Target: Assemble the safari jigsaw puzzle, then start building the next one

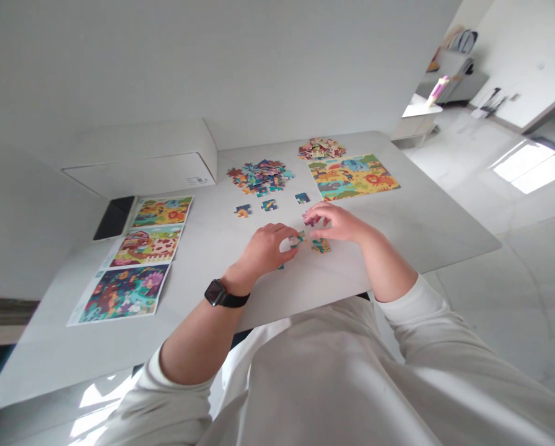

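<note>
My left hand (pixel 268 248), with a black watch on the wrist, rests on the white table (pixel 212 248) with its fingers curled round a small teal puzzle piece (pixel 300 238). My right hand (pixel 336 222) is just to its right, fingers pinched on a pink and purple piece (pixel 311 218). A loose orange and teal piece (pixel 321 246) lies on the table between the two hands. Three single pieces (pixel 269 204) lie in a row just beyond my hands.
A pile of loose pieces (pixel 260 176) and a smaller pile (pixel 321 148) lie farther back. A finished safari puzzle (pixel 352 176) lies at the right. A sheet of three reference pictures (pixel 138 257) lies at the left, behind it a white box (pixel 142 161).
</note>
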